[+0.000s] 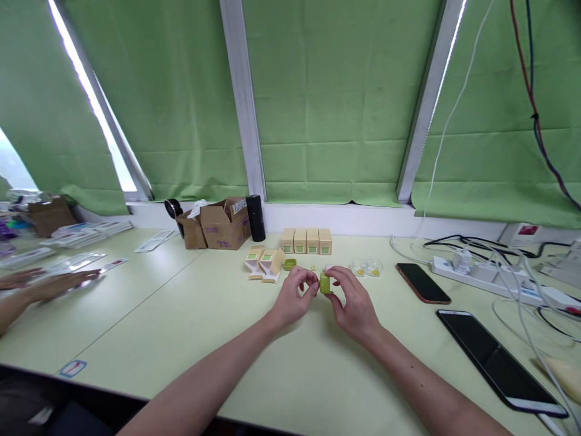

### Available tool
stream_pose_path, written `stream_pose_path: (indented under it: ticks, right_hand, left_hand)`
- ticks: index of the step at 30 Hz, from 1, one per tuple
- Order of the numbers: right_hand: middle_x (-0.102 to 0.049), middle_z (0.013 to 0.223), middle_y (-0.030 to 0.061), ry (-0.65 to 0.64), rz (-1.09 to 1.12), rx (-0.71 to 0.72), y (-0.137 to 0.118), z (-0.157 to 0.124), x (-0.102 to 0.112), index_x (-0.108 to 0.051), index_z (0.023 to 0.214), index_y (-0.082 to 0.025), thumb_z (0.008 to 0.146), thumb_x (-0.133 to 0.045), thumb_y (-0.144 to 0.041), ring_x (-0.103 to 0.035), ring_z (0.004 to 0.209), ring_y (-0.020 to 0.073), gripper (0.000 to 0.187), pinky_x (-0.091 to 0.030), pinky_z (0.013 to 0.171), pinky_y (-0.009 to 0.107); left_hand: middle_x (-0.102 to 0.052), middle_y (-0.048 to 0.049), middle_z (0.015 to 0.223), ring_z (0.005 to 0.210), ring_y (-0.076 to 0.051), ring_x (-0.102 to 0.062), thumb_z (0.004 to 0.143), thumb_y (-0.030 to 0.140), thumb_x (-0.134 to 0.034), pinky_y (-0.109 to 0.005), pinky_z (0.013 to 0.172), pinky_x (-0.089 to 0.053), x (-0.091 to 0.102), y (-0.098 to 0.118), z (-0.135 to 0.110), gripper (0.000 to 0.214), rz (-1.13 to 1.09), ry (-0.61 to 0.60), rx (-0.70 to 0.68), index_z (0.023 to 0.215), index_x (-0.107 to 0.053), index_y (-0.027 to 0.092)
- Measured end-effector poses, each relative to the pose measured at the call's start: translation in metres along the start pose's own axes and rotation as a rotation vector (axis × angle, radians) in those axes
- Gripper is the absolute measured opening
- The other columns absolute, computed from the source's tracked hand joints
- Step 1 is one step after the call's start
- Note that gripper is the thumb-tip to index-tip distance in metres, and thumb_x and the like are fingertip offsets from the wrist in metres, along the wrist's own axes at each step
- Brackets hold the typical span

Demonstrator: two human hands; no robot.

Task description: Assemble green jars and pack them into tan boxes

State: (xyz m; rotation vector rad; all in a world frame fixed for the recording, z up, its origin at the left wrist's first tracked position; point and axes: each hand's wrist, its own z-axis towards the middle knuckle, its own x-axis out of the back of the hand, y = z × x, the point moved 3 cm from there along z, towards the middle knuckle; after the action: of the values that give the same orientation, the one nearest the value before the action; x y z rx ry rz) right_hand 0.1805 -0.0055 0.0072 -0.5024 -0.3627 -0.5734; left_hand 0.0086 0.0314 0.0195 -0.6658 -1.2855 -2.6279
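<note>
Containers: two clear plastic boxes (380,265) side by side on the pale green table (190,327), each with a round yellow item (374,272) inside. Left of these, one small green open-topped tub (290,267); contents too small to tell. Just beside it, two cream cardboard cartons (275,260) with flaps open; interiors not resolved. Behind, four closed cream cartons (300,235) stand in a row. Farther left, a large brown cardboard box (222,236), flaps up, adjoins a smaller brown cardboard box (195,239) with crumpled white material (196,208) at its top.

Markings: square green labels (313,249) on the fronts of the four closed cartons; purple print on the large brown box. Neither legible.

Fingers: right hand (356,303) grasps a small green block-shaped case (325,283), thumb below, other fingers above. Left hand (293,298) is curled just left of the case, thumb and index tips close together; cannot tell whether they pinch anything or touch the case. Case location: between both hands, in front of the clear boxes and tub.
</note>
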Motion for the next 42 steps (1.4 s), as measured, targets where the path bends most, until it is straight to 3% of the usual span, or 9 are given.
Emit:
stream_pose_path:
  ticks: [18, 42]
  right_hand:
    - [-0.064, 0.126, 0.0128, -0.013, -0.020, 0.008, -0.0018, 0.0008, -0.0011, -0.052, 0.131, -0.025, 0.091, -0.052, -0.008, -0.062, 0.120, 0.0290, 0.044, -0.061, 0.093, 0.049]
    - [-0.065, 0.126, 0.0134, -0.004, -0.024, 0.007, -0.0010, 0.0015, -0.0004, -0.053, 0.132, -0.025, 0.092, -0.052, -0.010, -0.062, 0.120, 0.0294, 0.042, -0.062, 0.092, 0.050]
  left_hand:
    - [-0.060, -0.0047, 0.082, 0.084, -0.019, -0.055, 0.089, 0.025, -0.058, -0.032, 0.072, -0.044, 0.0022, 0.0026, 0.0026, 0.013, -0.032, -0.003, 0.045, 0.078, -0.061, 0.019]
    - [-0.059, -0.0037, 0.079, 0.081, -0.018, -0.054, 0.089, 0.028, -0.060, -0.031, 0.070, -0.045, 0.0038, -0.0035, 0.0037, 0.013, -0.040, 0.011, 0.056, 0.079, -0.062, 0.019]
